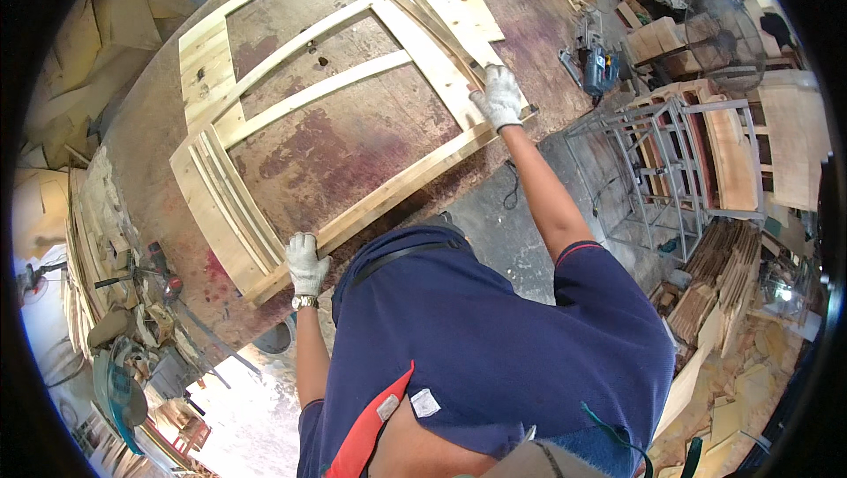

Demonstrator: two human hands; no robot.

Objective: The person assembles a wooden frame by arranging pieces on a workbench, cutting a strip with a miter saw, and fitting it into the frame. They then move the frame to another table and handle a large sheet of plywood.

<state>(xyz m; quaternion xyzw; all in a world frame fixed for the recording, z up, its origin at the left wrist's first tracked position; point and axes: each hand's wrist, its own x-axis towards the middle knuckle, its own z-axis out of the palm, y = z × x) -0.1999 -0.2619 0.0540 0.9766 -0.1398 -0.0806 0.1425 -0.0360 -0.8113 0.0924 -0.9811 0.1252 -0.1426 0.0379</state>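
A pale wooden frame (pixel 401 190) with crossbars lies on a stained worktable, its near rail running slantwise in front of my body. My left hand (pixel 307 264), in a whitish work glove with a metal-banded watch at the wrist, is closed over the near rail by its left corner. Beside it, several thin wooden strips (pixel 231 200) lie along the frame's left side. At the right corner, my gloved right hand (pixel 500 97) is closed around the near ends of long narrow strips (pixel 432 30) resting along the right side. Its palm side is hidden.
A blue power tool (pixel 600 70) stands on the worktable (pixel 309 147) to the right. Beyond are a grey metal rack (pixel 657 174), stacked boards (pixel 719 275) and a fan (pixel 723 41). At the left lie a red and black power tool (pixel 161 271) and wood offcuts.
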